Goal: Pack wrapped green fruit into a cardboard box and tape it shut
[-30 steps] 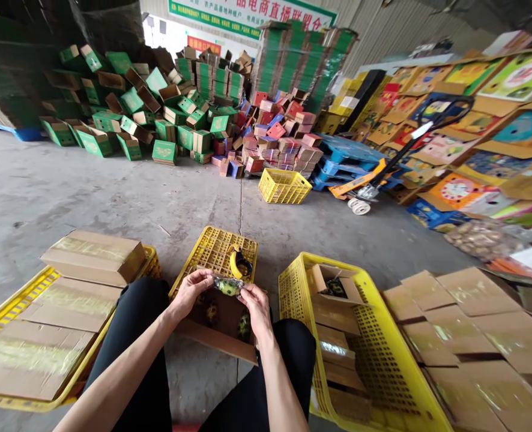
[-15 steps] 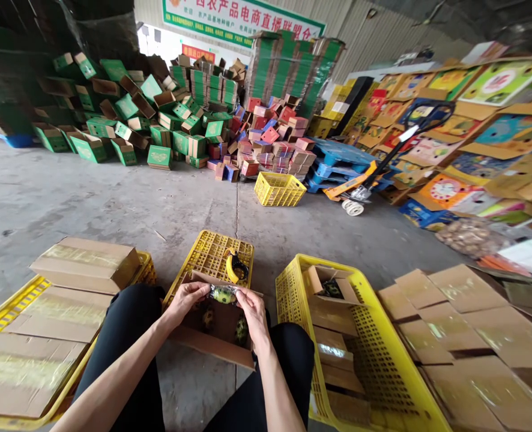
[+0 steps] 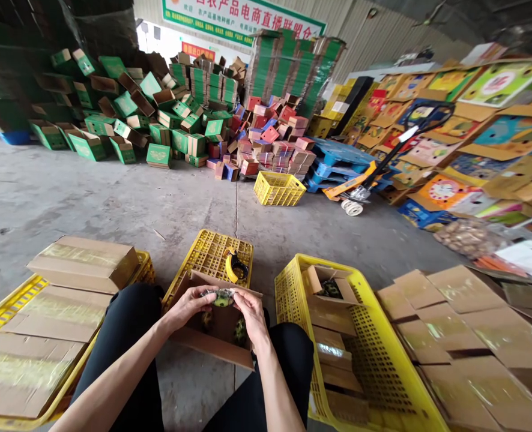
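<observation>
Packet [image 3: 222, 296] pinched between left hand [image 3: 188, 306] and right hand [image 3: 250, 312].

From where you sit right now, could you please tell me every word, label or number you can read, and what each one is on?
"农产品电商直播联盟": green banner, tops of the characters cropped, both ends unclear.
The banner's smaller line: too small to read.
Red sign: blurred.
Green boxes and colourful cartons: prints too small to read.
Held wrapped item: nothing legible.
</observation>
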The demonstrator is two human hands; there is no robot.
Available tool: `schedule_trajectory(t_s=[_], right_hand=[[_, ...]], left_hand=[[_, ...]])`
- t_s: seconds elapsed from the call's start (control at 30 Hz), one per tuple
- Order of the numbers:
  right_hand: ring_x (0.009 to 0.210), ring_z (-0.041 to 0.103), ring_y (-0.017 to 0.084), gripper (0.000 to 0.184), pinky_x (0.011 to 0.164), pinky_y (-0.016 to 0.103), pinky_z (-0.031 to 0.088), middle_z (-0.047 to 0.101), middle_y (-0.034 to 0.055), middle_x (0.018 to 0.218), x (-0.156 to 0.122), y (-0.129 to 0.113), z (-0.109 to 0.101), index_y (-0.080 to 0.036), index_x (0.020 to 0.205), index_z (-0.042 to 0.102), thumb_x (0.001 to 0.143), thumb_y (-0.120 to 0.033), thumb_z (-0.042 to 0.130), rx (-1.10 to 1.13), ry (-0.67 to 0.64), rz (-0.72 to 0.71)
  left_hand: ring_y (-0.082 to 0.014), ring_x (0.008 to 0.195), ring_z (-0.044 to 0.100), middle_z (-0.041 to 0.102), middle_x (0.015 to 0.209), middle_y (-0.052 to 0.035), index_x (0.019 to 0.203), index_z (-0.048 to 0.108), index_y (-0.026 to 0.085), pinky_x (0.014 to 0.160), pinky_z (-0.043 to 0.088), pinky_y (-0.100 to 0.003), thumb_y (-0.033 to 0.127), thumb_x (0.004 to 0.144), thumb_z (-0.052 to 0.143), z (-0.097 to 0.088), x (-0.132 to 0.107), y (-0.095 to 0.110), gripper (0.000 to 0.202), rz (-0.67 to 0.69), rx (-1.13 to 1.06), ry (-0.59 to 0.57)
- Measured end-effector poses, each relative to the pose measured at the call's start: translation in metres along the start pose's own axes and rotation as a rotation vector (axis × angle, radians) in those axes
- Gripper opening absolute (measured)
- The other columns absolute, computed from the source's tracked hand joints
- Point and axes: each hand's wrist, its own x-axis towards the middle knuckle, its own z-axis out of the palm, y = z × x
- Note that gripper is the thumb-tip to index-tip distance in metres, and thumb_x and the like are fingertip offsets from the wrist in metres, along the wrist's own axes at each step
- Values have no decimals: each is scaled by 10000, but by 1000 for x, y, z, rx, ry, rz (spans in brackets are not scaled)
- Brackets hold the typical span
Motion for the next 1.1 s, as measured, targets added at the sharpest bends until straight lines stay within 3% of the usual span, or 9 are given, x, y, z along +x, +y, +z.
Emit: schedule_trajectory(t_s=[0.2, 0.4, 0.53, 0.6, 0.7, 0.8, 1.0, 1.1], right_hand=[[1263, 689, 325, 476, 1135, 490, 511, 790, 77, 1269, -1, -4, 4, -293, 1133, 849, 759, -582, 905, -31, -59, -70], [1302, 664, 317, 317, 1141, 474, 505, 774, 87, 1288, 2, 1, 2, -274, 1003, 873, 811, -526, 866, -40, -81, -132], [1270, 677, 305, 283, 1171, 469, 474, 785, 91, 1247, 1, 0, 1, -257, 943, 876, 792, -497, 884, -48, -51, -161], [1260, 681, 306, 269, 1176, 471, 466, 784, 93, 1234, 0, -2, 1, -259, 922, 879, 783, -489, 892, -54, -41, -176], [1279, 670, 314, 261, 1185, 477, 458, 780, 94, 1217, -2, -4, 2, -267, 900, 884, 781, -499, 895, -79, -56, -198], [1316, 649, 333, 305, 1148, 479, 496, 762, 104, 1272, -2, -4, 2, -267, 895, 885, 803, -557, 866, -93, -84, -188], [1318, 661, 345, 544, 1085, 493, 548, 749, 104, 1370, 1, 0, 0, -291, 1228, 819, 807, -633, 853, 10, 27, -68], [1248, 700, 335, 579, 1030, 463, 571, 771, 101, 1323, 2, 2, 1, -274, 1262, 800, 804, -624, 859, -1, -2, -24]], left_hand=[[-215, 894, 719, 811, 1052, -78, 1127, 831, 184, 849, 530, -311, 430, 692, 998, -2, 3, 1, 527, 89, 30, 60], [-249, 980, 730, 811, 1087, -85, 1134, 821, 182, 920, 539, -340, 410, 671, 1012, -1, 2, 2, 550, 92, 25, 59], [-291, 1181, 720, 753, 1333, -119, 1360, 732, 222, 1016, 548, -374, 481, 753, 967, 0, -1, 3, 700, 23, -63, 19], [-297, 1158, 747, 717, 1404, -135, 1400, 702, 236, 1004, 571, -392, 566, 802, 915, -1, -2, 3, 715, -71, -98, 17], [-277, 1008, 797, 740, 1347, -152, 1323, 732, 206, 916, 611, -371, 619, 808, 891, -3, -3, 4, 679, -171, -105, 14], [-245, 941, 799, 776, 1229, -132, 1191, 772, 172, 889, 619, -334, 551, 775, 942, -5, -1, 4, 588, -128, -122, -14], [-244, 956, 784, 790, 1134, -101, 1132, 787, 169, 979, 603, -397, 469, 727, 993, -6, 2, 2, 545, -55, -150, -35], [-261, 1008, 768, 783, 1160, -106, 1148, 792, 174, 987, 590, -411, 444, 724, 997, -6, 1, 3, 543, -44, -114, -54]])
